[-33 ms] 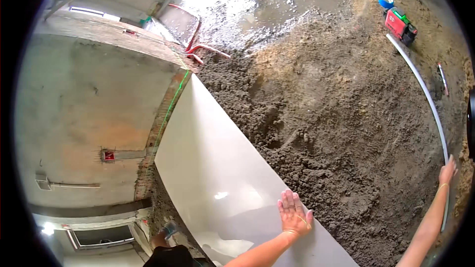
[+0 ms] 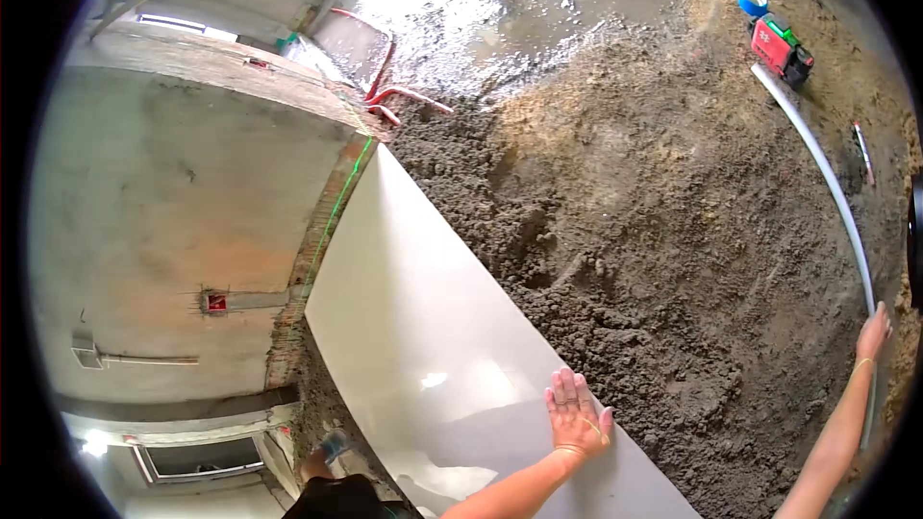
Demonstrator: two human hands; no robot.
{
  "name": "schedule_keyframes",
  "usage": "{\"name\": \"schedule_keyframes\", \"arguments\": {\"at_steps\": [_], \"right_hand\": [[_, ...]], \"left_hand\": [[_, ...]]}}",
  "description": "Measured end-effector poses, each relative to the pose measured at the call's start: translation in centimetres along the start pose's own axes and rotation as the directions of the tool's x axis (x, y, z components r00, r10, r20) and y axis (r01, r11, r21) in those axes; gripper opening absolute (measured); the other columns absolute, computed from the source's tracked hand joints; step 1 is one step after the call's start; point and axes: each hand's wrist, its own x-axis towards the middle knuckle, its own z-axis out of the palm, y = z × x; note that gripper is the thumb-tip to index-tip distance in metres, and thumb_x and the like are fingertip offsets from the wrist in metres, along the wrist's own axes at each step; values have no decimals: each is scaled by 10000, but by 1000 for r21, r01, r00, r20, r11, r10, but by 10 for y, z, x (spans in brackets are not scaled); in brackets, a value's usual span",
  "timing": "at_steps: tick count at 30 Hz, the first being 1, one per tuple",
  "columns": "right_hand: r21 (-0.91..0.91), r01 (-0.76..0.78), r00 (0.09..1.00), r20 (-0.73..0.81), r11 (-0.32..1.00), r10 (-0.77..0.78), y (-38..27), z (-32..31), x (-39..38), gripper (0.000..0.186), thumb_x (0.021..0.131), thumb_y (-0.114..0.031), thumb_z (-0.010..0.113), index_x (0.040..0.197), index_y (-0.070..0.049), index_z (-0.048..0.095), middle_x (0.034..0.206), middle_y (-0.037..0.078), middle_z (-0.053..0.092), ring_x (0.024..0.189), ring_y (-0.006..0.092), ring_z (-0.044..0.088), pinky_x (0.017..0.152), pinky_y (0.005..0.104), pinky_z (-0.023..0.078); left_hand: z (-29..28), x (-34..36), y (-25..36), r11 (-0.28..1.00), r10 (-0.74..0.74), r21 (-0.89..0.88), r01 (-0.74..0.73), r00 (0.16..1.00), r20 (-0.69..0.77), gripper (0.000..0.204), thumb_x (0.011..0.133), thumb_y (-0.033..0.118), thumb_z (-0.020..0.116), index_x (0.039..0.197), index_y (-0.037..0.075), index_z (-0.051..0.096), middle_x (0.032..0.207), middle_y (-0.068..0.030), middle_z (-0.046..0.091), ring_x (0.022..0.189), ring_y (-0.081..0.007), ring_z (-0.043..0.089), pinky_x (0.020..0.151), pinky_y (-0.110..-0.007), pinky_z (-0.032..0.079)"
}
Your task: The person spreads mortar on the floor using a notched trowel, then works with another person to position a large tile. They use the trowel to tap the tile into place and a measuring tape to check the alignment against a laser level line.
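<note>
A building room under construction: left of a large glossy white slab (image 2: 404,279), a bare, stained wall (image 2: 144,173) with a red recessed box (image 2: 216,303); right of the slab, rough crumbly mortar (image 2: 625,327); beyond its far tip, red tubes (image 2: 413,94) and wet ground (image 2: 433,19).

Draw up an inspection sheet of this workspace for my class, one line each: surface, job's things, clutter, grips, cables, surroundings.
Surface: rough grey-brown mortar-like layer, wet and shiny toward the top of the view.
Job's things: large, glossy white panel bordering that layer; long pale strip at the right, looking curved in this fisheye view.
Clutter: red-and-black device, blue roll, slim red-and-white stick.
Grips: left grip flat on the white panel; right grip at the pale strip, closure unclear.
Cables: none certain; red tubes near the panel's far corner.
Surroundings: bare wall with a red recessed box; green line near the panel.
</note>
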Motion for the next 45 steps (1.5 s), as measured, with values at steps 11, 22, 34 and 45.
{"name": "schedule_keyframes", "arguments": {"at_steps": [11,22,34,45], "right_hand": [[384,502,864,-201,775,-461,-5,-223,-157,194,902,-195,532,996,-28,562,941,197,546,854,401,533,707,449,444],[666,-738,630,738,110,-241,82,-395,-498,210,953,-204,505,982,2,532,686,57,561,531,124,532,510,264,469],[874,-485,774,441,-23,454,140,-466,-839,176,955,-211,499,958,-36,524,637,36,507,513,130,485,483,264,412],[932,-187,590,-146,311,794,222,-512,-1150,341,973,-324,454,1007,3,548,1013,110,611,940,182,609,818,319,512]], "left_hand": [[-12,-3,14,997,-59,60,56,996,62,868,840,361,469,1393,-149,35,1491,-292,-27,1396,-406,-80,1115,-502,-75],[6,-10,-2,978,93,205,-44,966,-239,757,903,352,400,1433,-72,64,1513,-240,33,1417,-343,16,1135,-466,38],[-75,-90,-135,705,673,79,-705,700,241,803,889,440,429,1407,-106,150,1507,-238,79,1411,-348,37,1150,-425,28],[-52,-238,-441,433,902,137,-891,426,-77,935,858,541,467,1421,-94,74,1503,-263,17,1401,-392,20,1130,-474,65]]}}
